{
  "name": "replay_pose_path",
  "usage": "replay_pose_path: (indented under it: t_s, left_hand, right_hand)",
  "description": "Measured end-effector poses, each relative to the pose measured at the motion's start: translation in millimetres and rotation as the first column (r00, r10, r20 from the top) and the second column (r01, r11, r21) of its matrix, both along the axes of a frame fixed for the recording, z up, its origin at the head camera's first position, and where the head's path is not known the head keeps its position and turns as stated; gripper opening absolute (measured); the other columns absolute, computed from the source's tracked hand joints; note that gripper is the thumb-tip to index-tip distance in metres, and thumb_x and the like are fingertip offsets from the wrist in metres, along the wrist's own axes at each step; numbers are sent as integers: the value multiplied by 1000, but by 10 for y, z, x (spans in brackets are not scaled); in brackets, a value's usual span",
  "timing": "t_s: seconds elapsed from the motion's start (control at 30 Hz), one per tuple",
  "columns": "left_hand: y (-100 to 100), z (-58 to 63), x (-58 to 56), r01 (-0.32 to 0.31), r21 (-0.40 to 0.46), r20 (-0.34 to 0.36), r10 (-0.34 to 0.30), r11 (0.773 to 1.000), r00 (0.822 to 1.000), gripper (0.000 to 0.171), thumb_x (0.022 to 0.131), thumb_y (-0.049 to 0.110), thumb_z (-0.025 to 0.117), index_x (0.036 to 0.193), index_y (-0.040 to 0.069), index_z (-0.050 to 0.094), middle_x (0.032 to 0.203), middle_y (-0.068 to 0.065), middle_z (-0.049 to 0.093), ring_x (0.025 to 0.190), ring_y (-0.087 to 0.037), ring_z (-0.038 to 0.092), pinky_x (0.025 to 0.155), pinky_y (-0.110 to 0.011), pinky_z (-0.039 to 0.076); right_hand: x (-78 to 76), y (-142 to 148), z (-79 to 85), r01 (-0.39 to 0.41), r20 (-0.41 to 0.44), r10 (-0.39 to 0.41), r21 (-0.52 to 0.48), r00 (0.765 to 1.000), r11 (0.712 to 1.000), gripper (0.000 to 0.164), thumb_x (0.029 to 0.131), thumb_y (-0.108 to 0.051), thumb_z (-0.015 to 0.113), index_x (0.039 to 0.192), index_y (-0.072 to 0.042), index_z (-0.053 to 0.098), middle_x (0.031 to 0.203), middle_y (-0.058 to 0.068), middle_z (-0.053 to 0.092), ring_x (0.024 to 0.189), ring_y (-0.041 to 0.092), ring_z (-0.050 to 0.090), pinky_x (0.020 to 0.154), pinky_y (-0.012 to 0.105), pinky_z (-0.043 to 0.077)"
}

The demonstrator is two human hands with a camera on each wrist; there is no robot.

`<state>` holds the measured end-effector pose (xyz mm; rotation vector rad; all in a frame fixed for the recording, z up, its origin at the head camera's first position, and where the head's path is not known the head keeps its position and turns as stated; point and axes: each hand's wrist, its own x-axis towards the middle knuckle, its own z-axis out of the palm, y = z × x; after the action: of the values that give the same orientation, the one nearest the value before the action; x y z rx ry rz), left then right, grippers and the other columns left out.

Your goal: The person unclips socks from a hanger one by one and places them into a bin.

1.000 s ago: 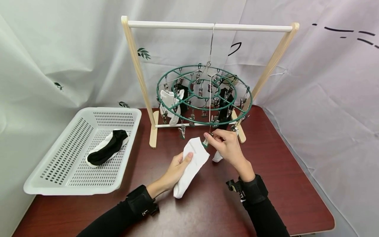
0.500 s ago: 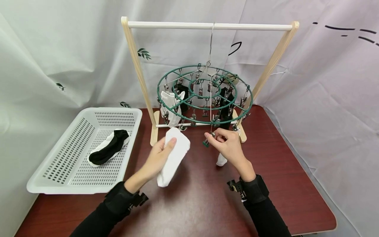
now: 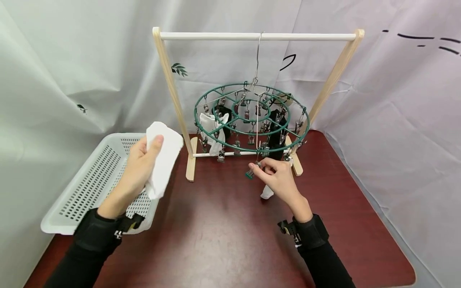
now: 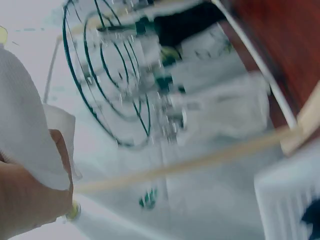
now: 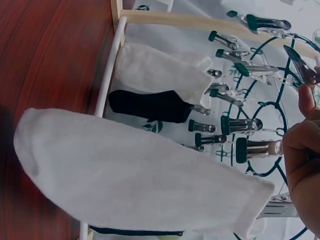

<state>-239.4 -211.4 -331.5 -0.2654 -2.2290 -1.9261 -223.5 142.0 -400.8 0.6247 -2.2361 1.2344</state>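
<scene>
My left hand (image 3: pixel 138 164) grips a white sock (image 3: pixel 163 156) by its edge, thumb on top, in front of the basket's right side. In the left wrist view the same sock (image 4: pixel 25 115) rises past the fingers. At the front of the round green hanger (image 3: pixel 212 134), my right hand (image 3: pixel 277 176) pinches a metal clip (image 5: pixel 302 65) with green tips, and nothing hangs from that clip. Below and behind this hand dangles another white sock (image 3: pixel 267 192), which shows large in the right wrist view. White socks (image 3: pixel 212 124) and black socks (image 3: pixel 277 128) hang elsewhere on the hanger.
A white perforated basket (image 3: pixel 90 180) stands at the left; a dark sock (image 4: pixel 312 220) shows inside it in the left wrist view. The hanger hooks over the white rod of a wooden stand (image 3: pixel 171 80). Several free clips dangle around its rings. The table (image 3: pixel 223 224) is dark red.
My left hand has carried the white sock leftward, away from the clip and up to the basket. My right hand stays at the clip, which was against the sock's edge earlier.
</scene>
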Motion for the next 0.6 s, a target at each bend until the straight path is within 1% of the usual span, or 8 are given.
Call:
replay_pose_path:
  t_s: [0.07,0.13,0.23,0.27,0.33,0.43,0.5,0.6]
  left_hand:
    - [-122,2,-107,-24,-50,-9,23,998,1000,24,106,36,53,105,14,63,72,6,60,55,-5,57,46,-23,48]
    - [-261,-20,-249,-59,-135,-16,57,989,998,31,106,37,50,110,9,62,73,8,60,57,-4,56,48,-22,48]
    - [-481,-116,-491,-69,-291,-4,71,954,997,44,108,38,44,123,-1,58,78,4,59,59,-4,56,49,-23,49]
    - [-550,-171,-574,-75,-348,-4,78,934,997,48,108,38,43,125,-4,56,80,2,59,59,-4,55,49,-23,49]
    - [-677,-311,-729,-51,-436,4,59,899,998,50,109,37,40,126,-9,53,82,-7,59,59,-7,55,48,-26,50]
    - [-838,-572,-924,-17,-563,-18,9,826,1000,47,111,30,38,126,-12,52,85,-20,58,61,-15,55,50,-28,49]
    - [-912,-729,-1019,14,-627,-19,-33,779,999,44,111,26,38,125,-13,51,91,-29,58,67,-25,57,55,-32,49]
    - [-985,-922,-1115,50,-699,-3,-73,714,997,42,111,22,36,129,-15,47,109,-40,56,89,-47,59,70,-47,50]
  right_hand:
    - [15,8,-22,6,2,-6,3,1000,1000,30,89,-10,76,69,-16,55,57,-11,23,51,2,21,49,23,21]
    - [33,19,-39,18,1,-18,2,1000,1000,30,89,-10,76,69,-16,55,57,-11,23,51,2,21,49,23,21]
    - [55,42,-54,38,6,-38,-1,999,999,28,88,-10,77,69,-16,56,56,-11,23,50,1,20,48,23,20]
    - [61,50,-55,44,9,-44,-3,999,999,28,88,-10,77,69,-16,57,56,-12,23,51,1,20,48,22,19]
    - [70,64,-55,56,7,-56,-3,998,998,27,88,-11,77,69,-16,58,56,-12,23,51,1,20,48,22,18]
    - [68,81,-58,63,-16,-63,-7,998,998,27,88,-9,77,69,-15,58,56,-12,24,51,0,20,48,22,18]
    - [67,89,-56,67,-33,-68,-10,997,998,27,87,-9,77,69,-15,58,56,-11,24,52,0,19,49,22,18]
    - [63,101,-55,68,-47,-68,-10,997,998,27,87,-8,76,69,-15,58,56,-11,24,52,-1,19,49,22,18]
